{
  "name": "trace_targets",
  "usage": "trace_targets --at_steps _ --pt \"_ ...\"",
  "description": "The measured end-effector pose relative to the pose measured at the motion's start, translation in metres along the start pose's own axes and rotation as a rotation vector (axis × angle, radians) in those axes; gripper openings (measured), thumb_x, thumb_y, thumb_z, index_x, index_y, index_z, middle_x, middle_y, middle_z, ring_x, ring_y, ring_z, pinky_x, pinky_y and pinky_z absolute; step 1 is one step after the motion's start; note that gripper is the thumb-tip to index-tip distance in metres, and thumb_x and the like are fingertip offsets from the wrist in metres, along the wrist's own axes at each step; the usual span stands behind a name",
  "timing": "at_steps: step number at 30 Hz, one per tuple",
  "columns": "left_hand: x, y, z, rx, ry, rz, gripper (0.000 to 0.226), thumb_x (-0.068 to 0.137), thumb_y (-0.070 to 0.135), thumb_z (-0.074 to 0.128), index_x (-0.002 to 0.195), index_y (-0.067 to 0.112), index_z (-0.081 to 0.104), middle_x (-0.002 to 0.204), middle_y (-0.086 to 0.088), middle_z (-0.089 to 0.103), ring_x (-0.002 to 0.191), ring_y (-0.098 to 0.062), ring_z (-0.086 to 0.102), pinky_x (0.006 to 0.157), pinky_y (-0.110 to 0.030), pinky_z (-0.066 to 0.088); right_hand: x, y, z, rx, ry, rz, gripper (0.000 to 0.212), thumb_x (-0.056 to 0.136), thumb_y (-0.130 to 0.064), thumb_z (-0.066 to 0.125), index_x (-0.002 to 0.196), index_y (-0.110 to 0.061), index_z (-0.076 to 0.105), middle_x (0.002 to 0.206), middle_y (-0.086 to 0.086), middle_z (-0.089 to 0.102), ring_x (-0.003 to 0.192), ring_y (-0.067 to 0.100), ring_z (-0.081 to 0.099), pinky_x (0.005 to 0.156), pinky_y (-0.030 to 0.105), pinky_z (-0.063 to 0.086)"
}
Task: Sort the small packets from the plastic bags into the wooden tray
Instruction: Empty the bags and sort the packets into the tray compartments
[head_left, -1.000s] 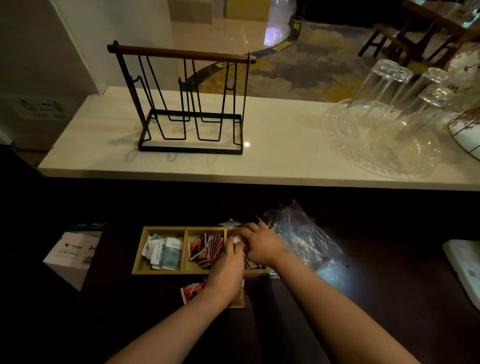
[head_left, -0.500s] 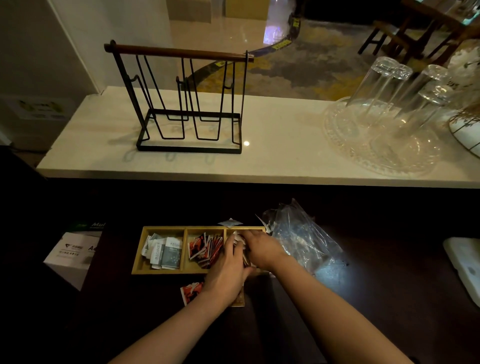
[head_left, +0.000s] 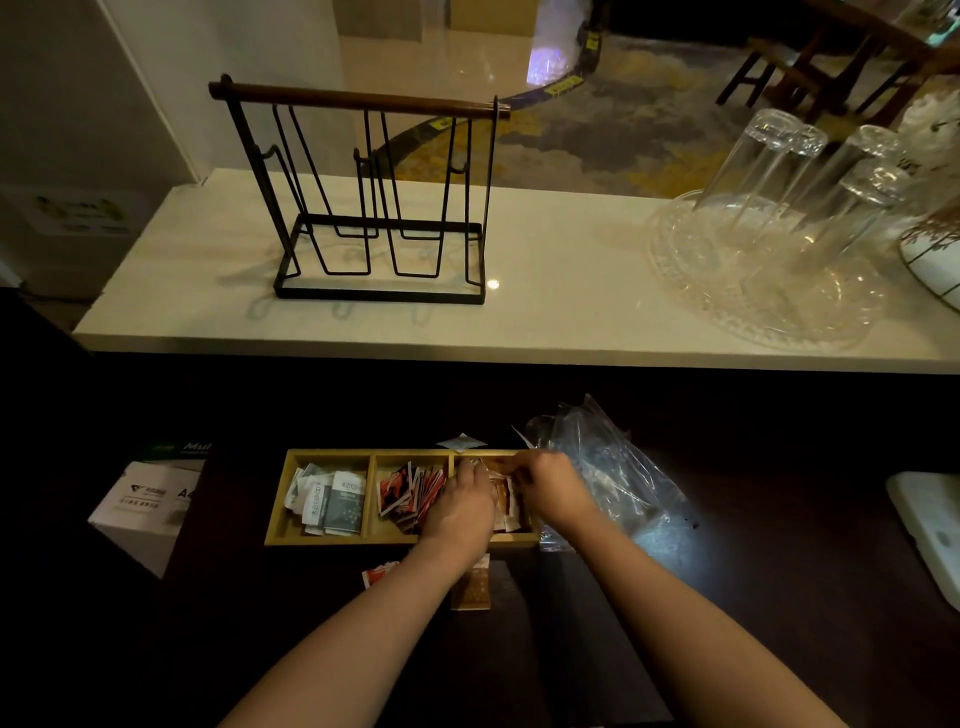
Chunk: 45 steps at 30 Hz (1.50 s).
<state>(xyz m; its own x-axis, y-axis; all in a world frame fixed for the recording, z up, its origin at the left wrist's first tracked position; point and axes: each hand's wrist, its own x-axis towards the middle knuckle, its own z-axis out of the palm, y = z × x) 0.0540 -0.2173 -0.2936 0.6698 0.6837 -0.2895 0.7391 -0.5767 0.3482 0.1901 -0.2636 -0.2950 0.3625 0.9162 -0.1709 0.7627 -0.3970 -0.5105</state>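
A wooden tray (head_left: 278, 519) with three compartments lies on the dark table. Its left compartment holds grey and white packets (head_left: 330, 501), the middle one red and black packets (head_left: 408, 493). Brown packets (head_left: 505, 501) stand in the right compartment. My left hand (head_left: 460, 509) and my right hand (head_left: 553, 488) reach into that compartment from either side, fingers closed on the brown packets. A crumpled clear plastic bag (head_left: 618, 478) lies just right of the tray. Loose on the table are a red packet (head_left: 378, 574), a brown packet (head_left: 470, 592) and a white packet (head_left: 460, 442).
A white cardboard box (head_left: 148, 506) sits left of the tray, and a white object (head_left: 930, 530) at the right edge. On the pale counter behind stand a black wire rack (head_left: 363, 208) and a glass dish (head_left: 691, 291) with upturned glasses.
My hands have drawn slightly apart over the right compartment, so the brown packets show between them. The right hand has shifted a little to the right.
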Motion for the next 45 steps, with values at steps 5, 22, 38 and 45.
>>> trace_targets --at_steps 5,22,38,45 --pt "-0.003 -0.003 -0.003 -0.067 0.046 0.015 0.057 0.099 0.028 0.043 0.147 0.014 0.017 0.155 -0.01 0.007 0.118 -0.028 0.051 0.08 -0.034 0.05 0.017 0.007 -0.027 0.067 0.177 0.165 0.022 0.087 -0.005 0.055 0.107 -0.002 0.064 0.108 0.019 0.067 0.1 0.033 0.063 0.082 0.036 0.049" --pt "-0.021 -0.007 0.005 0.013 0.107 -0.001 0.057 0.088 0.007 0.06 0.138 0.011 0.033 0.143 -0.012 0.034 0.101 -0.021 0.063 0.079 -0.031 0.056 0.046 0.005 -0.026 -0.136 -0.102 0.199 0.024 0.086 -0.011 0.058 0.106 -0.015 0.071 0.103 0.015 0.072 0.096 0.031 0.067 0.074 0.031 0.05" --pt "-0.023 -0.01 -0.001 -0.128 0.151 0.019 0.046 0.093 0.035 0.055 0.128 0.008 0.044 0.13 -0.006 0.038 0.106 -0.018 0.053 0.083 -0.028 0.048 0.065 -0.062 -0.012 -0.468 -0.089 -0.06 0.032 0.092 -0.023 0.051 0.119 -0.008 0.059 0.131 0.009 0.048 0.1 0.03 0.063 0.074 0.038 0.05" --pt "-0.066 -0.033 0.006 -0.02 0.2 0.391 0.021 0.089 0.028 0.055 0.108 0.018 0.052 0.111 0.002 0.05 0.094 -0.012 0.057 0.065 -0.019 0.045 0.063 -0.058 0.011 -0.346 -0.274 -0.003 0.047 0.096 -0.042 0.043 0.12 -0.005 0.059 0.135 0.011 0.047 0.11 0.032 0.059 0.088 0.041 0.048"
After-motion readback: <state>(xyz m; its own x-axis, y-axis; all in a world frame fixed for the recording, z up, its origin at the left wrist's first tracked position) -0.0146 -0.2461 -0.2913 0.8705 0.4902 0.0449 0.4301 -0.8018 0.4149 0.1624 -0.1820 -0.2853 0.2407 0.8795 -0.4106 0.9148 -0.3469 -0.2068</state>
